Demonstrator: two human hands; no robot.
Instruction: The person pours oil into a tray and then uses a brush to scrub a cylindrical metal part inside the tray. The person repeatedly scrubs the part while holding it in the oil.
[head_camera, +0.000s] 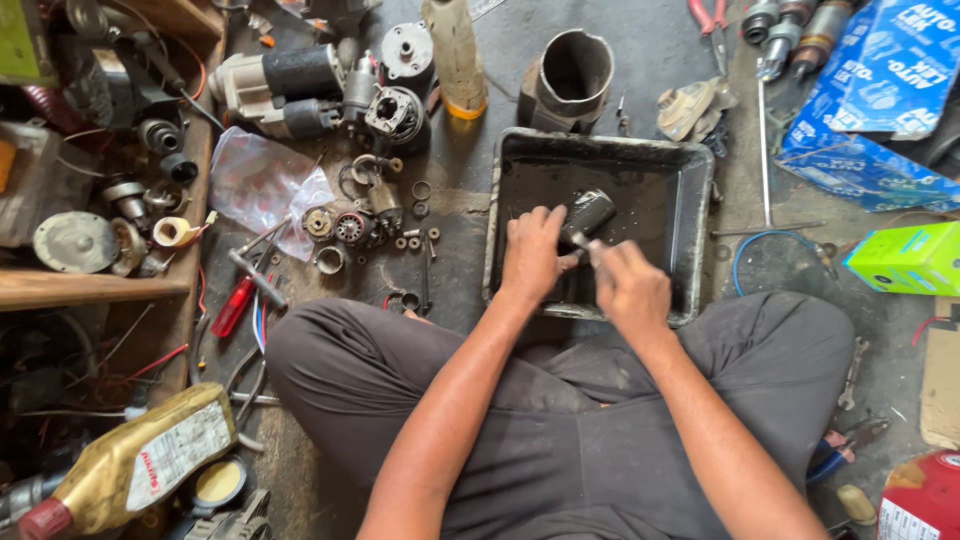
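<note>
We sit on a grimy concrete floor strewn with motor parts. Over the black tray, our left hand grips a dark cylinder, tilted up-right; our right hand pinches a thin tool against it.

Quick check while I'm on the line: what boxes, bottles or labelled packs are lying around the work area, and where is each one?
Blue cardboard boxes: top right, white lettering.
Green box: right edge, small, bright lime.
Oil bottle: bottom left, lying down, golden with white label and red cap.
Red container: bottom right corner, white label, cut off.
Clear plastic bag: left of the black tray, crumpled.
</note>
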